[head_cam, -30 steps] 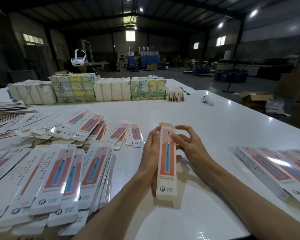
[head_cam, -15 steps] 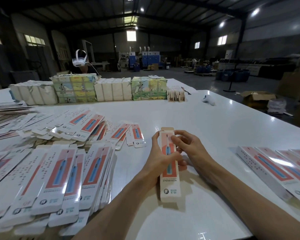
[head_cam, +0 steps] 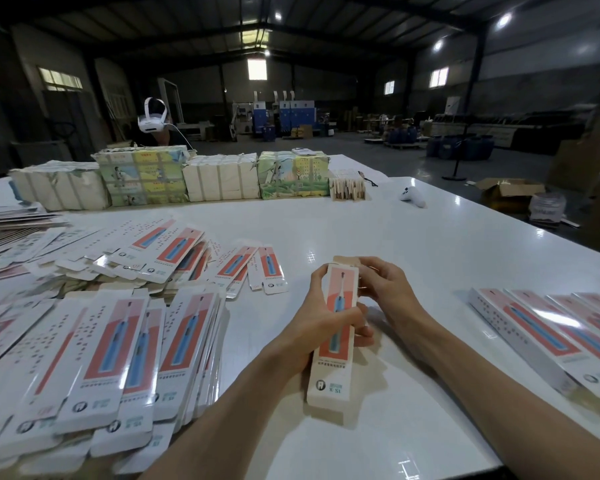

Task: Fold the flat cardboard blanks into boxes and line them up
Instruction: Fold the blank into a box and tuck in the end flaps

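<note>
- 1 part-formed box (head_cam: 338,327) is in work, its lower end resting on the white table (head_cam: 413,244); it is opened out from flat into a sleeve.
- The left hand (head_cam: 317,323) wraps its middle, thumb across the printed face; the right hand (head_cam: 390,292) curls its fingers on the upper right edge, beside the brown top flap (head_cam: 343,260), which stands unfolded; both hands thus grip the box.
- Step in hand, I judge: closing the top end; next, that flap must be bent over and tucked in while the left hand holds the sleeve square (thin card buckles easily).
- Finished boxes (head_cam: 541,337) lie side by side at the right; flat blanks (head_cam: 118,358) are heaped at the left.
- The box's inside is hidden; a brown carton (head_cam: 510,192) on the floor stands open, its contents too dim to tell.
</note>
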A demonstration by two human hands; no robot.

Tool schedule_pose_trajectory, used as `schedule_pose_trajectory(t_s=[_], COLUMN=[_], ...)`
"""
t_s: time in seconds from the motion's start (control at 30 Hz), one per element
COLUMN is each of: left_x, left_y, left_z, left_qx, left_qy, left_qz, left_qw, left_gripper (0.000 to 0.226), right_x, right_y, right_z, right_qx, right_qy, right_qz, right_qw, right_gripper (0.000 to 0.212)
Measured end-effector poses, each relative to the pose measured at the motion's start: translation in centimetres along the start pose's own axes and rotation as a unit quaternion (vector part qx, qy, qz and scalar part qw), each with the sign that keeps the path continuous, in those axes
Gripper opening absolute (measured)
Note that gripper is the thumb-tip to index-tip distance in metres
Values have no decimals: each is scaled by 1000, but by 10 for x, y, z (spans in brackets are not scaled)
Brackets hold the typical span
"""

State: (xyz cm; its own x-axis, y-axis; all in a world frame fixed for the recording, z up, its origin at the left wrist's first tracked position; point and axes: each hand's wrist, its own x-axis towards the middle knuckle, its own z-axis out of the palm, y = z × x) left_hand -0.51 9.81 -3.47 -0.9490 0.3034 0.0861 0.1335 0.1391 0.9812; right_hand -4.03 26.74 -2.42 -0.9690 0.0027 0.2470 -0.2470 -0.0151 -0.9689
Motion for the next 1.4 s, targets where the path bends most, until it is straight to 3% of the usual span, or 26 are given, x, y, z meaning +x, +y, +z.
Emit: schedule_pose_trajectory(t_s=[0.27,0.53,0.77,1.03,1.3,1.4], left_x=[2,7,6,5,5,4], left_y=[-1,-9,-11,-10,-7,-4], left_z=[-1,0,0,0,-1,-3], left_qx=[6,13,54,13,-17,-39], left_qy=[16,-3,10,2,10,27], left_qz=[-8,-1,16,41,19,7], left_qw=[1000,1000,998,999,1000,999], left_gripper=[92,95,94,106,98,91], right_x=[-3,-3,-4,-5,-8,-10], right_y=[-10,-14,-14,-16,-15,-15], right_z=[1,2,0,-1,0,5], right_qx=[30,80,98,96,87,80], right_qy=[-33,10,12,-2,-48,-68], right_qz=[-27,37,64,63,46,27], right_qw=[999,996,993,993,994,994], right_gripper=[27,14,17,23,22,31])
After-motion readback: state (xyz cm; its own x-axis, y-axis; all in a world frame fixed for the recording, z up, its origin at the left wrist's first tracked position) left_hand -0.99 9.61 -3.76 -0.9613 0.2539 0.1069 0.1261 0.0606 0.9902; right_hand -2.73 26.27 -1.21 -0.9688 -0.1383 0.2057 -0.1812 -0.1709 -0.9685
